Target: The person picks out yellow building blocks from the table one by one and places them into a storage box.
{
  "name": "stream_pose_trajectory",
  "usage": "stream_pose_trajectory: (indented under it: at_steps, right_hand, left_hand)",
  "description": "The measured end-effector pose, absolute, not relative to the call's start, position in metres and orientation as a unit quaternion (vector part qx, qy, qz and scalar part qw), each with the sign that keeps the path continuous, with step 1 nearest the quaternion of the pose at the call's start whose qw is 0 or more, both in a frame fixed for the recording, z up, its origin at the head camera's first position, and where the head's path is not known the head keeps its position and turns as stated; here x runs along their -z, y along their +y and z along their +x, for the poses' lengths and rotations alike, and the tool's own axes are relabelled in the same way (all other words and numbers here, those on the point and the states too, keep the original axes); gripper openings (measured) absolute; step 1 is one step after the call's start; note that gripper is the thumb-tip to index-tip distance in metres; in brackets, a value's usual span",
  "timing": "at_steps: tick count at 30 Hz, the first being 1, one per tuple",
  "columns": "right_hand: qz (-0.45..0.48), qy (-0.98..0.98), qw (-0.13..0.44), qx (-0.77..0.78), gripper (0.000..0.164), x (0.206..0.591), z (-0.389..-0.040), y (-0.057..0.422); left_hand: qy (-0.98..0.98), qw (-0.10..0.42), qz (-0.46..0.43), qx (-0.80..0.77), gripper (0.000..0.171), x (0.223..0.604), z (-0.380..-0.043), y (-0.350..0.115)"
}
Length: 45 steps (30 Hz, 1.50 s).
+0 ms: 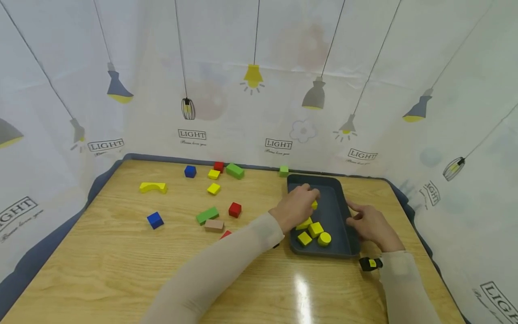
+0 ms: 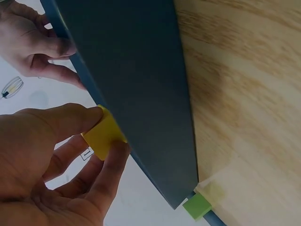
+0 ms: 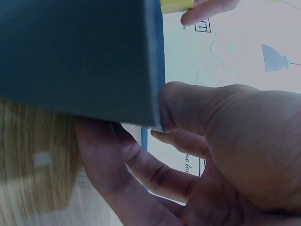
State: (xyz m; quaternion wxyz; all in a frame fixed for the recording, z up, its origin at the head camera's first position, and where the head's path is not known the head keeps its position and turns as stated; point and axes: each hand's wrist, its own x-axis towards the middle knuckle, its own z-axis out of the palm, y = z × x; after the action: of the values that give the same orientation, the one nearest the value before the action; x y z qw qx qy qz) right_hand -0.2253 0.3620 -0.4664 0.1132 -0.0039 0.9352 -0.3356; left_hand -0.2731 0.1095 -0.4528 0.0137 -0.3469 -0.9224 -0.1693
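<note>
Four yellow blocks lie in the near end of the dark tray, its raised walls keeping them together. Beside them, the right hand grips the tray's right edge, thumb against fingers, probably to steady it. Farther in, the left hand pinches another yellow block between thumb and fingertips. Just beyond the tray's far left corner sits a green block.

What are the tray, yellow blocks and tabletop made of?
The dark tray looks like smooth plastic, perhaps coated metal: thin, evenly coloured walls, rounded corners. The yellow blocks could be matte painted wood or plastic: even colour, soft shading. The tabletop seems glossy wood or laminate, from its grain and bright reflection.
</note>
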Motion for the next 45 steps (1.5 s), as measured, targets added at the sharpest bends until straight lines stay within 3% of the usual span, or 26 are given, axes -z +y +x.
stream_pose_trajectory:
  at_steps: [16,32,45]
  right_hand:
    - [0.004,0.937,0.117,0.33,0.065,0.464,-0.225,0.357]
    - [0.016,0.939,0.118,0.324,0.066,0.466,-0.227,0.357]
    - [0.014,0.939,0.118,0.323,0.066,0.471,-0.228,0.359]
  left_hand:
    - [-0.93,-0.001,-0.323,0.177,0.039,0.455,-0.275,0.105]
    - [-0.933,0.049,-0.308,0.178,0.036,0.452,-0.275,0.074]
    - [-0.95,0.072,-0.264,0.15,0.054,0.453,-0.288,0.031]
